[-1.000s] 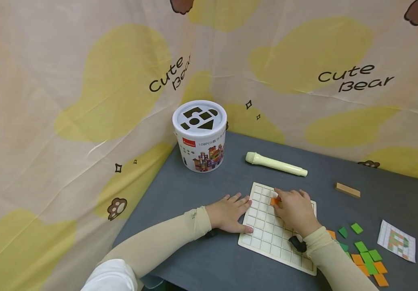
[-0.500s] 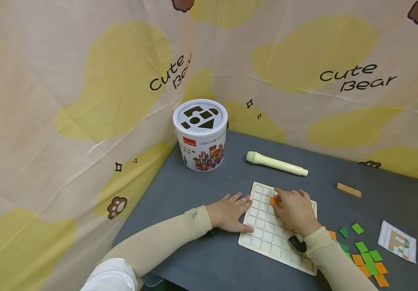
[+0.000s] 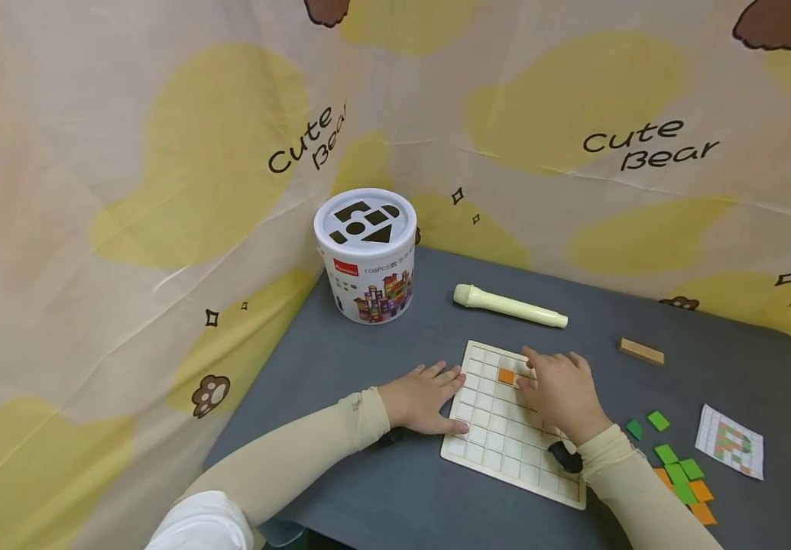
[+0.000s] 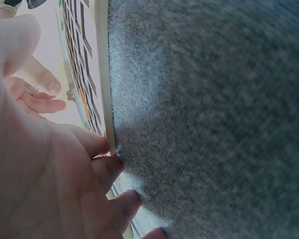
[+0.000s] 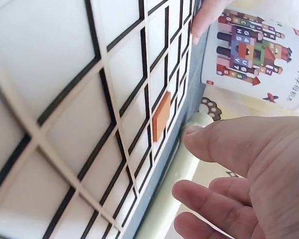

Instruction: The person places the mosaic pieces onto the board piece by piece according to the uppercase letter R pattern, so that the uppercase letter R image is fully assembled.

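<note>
A pale wooden grid board (image 3: 487, 439) lies on the dark table. One orange square tile (image 3: 507, 376) sits in a cell near its far edge; in the right wrist view the same orange tile (image 5: 161, 118) stands slightly proud of the grid. My left hand (image 3: 423, 401) rests spread along the board's left edge, fingertips right at the rim in the left wrist view. Just right of the tile, my right hand (image 3: 563, 393) hovers over the board with thumb and fingers apart. Nothing is between them, and this hand hides part of the board's right side.
Loose green tiles (image 3: 675, 473) and orange tiles (image 3: 701, 512) lie right of the board, beside a printed pattern card (image 3: 731, 443). Behind stand a block bucket (image 3: 370, 283), a pale green toy microphone (image 3: 510, 306) and a small wooden block (image 3: 640, 351).
My right hand has let go of the orange tile and drawn back to the right, so the tile shows whole. My left hand keeps its place at the board. The head view has shifted slightly.
</note>
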`<action>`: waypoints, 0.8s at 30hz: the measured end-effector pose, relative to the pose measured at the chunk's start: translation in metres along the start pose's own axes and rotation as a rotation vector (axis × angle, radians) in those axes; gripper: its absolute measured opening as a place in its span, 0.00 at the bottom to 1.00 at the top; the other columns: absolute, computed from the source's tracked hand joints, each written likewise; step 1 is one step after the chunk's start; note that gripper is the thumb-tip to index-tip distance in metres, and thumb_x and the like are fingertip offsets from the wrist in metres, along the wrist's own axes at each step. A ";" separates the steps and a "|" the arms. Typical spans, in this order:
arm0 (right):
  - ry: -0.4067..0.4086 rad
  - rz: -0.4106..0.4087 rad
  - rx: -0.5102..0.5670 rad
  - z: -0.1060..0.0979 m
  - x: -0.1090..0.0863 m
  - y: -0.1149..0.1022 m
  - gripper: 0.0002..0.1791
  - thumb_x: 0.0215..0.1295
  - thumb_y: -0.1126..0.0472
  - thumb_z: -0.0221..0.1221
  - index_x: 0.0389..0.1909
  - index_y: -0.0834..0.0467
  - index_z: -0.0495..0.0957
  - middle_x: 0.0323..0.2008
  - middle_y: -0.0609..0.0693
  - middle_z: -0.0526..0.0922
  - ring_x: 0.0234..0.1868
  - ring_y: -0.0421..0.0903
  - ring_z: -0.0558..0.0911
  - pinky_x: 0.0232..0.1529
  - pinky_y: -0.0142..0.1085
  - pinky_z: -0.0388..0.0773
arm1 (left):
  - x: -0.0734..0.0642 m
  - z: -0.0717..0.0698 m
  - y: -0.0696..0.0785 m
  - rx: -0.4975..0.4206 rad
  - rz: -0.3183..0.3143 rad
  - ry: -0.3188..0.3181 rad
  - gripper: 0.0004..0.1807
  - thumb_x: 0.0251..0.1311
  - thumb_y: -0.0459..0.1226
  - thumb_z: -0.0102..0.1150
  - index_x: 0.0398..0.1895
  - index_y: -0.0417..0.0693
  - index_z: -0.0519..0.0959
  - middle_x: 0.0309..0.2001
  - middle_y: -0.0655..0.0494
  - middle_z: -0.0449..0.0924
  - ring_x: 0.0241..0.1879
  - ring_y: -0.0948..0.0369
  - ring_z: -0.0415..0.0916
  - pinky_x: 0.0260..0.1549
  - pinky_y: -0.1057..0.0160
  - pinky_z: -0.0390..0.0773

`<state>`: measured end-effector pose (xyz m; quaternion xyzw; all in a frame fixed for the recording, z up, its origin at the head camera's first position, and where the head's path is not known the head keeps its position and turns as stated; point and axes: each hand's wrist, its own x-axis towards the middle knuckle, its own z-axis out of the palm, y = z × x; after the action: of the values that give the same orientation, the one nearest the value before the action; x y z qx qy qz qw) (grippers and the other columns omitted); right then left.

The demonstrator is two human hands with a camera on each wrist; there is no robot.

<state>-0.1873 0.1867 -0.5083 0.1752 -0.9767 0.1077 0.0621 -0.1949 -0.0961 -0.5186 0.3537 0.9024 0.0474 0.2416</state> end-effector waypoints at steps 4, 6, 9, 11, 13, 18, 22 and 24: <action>-0.003 0.011 -0.014 -0.002 -0.003 0.006 0.33 0.64 0.56 0.75 0.67 0.66 0.80 0.44 0.54 0.91 0.50 0.62 0.87 0.66 0.73 0.63 | 0.000 0.000 -0.001 -0.005 0.000 0.000 0.55 0.70 0.77 0.38 0.89 0.55 0.47 0.87 0.59 0.42 0.85 0.54 0.37 0.80 0.47 0.46; -0.008 0.021 -0.021 -0.004 -0.005 0.008 0.33 0.65 0.56 0.75 0.68 0.66 0.80 0.44 0.54 0.91 0.51 0.63 0.86 0.66 0.73 0.63 | 0.001 0.001 -0.001 -0.004 0.000 0.000 0.55 0.70 0.77 0.38 0.89 0.55 0.46 0.87 0.59 0.42 0.85 0.54 0.37 0.80 0.47 0.46; -0.009 0.032 -0.020 -0.011 -0.009 0.011 0.33 0.65 0.56 0.75 0.67 0.66 0.80 0.45 0.54 0.91 0.52 0.64 0.86 0.66 0.73 0.62 | 0.000 0.000 -0.001 -0.001 -0.003 0.001 0.55 0.70 0.77 0.38 0.89 0.55 0.47 0.87 0.60 0.42 0.85 0.54 0.37 0.80 0.48 0.46; -0.012 0.046 -0.011 -0.015 -0.012 0.014 0.32 0.66 0.57 0.74 0.68 0.66 0.79 0.45 0.55 0.91 0.53 0.64 0.85 0.67 0.73 0.61 | 0.000 -0.001 0.000 0.001 -0.005 0.001 0.55 0.70 0.77 0.38 0.89 0.56 0.47 0.87 0.60 0.42 0.85 0.54 0.37 0.80 0.48 0.46; -0.020 0.063 -0.009 -0.019 -0.016 0.018 0.32 0.67 0.57 0.73 0.68 0.66 0.79 0.46 0.56 0.91 0.53 0.64 0.85 0.67 0.73 0.61 | 0.000 -0.001 0.000 0.001 -0.007 0.002 0.55 0.70 0.77 0.38 0.89 0.56 0.47 0.87 0.60 0.43 0.85 0.54 0.37 0.80 0.48 0.47; -0.034 0.117 -0.018 -0.026 -0.025 0.032 0.33 0.67 0.56 0.72 0.70 0.66 0.77 0.48 0.58 0.90 0.54 0.65 0.84 0.67 0.73 0.59 | 0.000 -0.002 0.000 0.005 -0.011 0.004 0.54 0.71 0.76 0.39 0.89 0.55 0.47 0.87 0.59 0.44 0.85 0.53 0.39 0.80 0.46 0.48; -0.040 0.151 -0.014 -0.034 -0.035 0.046 0.35 0.67 0.57 0.72 0.71 0.67 0.76 0.50 0.59 0.90 0.53 0.65 0.84 0.67 0.75 0.58 | 0.000 -0.003 0.000 0.009 -0.010 0.002 0.54 0.71 0.76 0.39 0.89 0.55 0.48 0.87 0.58 0.44 0.85 0.53 0.39 0.79 0.46 0.49; -0.032 0.159 -0.017 -0.039 -0.042 0.054 0.35 0.67 0.57 0.72 0.71 0.68 0.75 0.50 0.60 0.89 0.51 0.64 0.85 0.66 0.76 0.58 | 0.000 -0.003 0.000 0.009 -0.004 0.003 0.54 0.71 0.76 0.39 0.89 0.55 0.48 0.87 0.58 0.44 0.85 0.53 0.39 0.79 0.46 0.49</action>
<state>-0.1641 0.2587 -0.4871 0.0985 -0.9892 0.1011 0.0390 -0.1960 -0.0957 -0.5154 0.3527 0.9038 0.0434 0.2386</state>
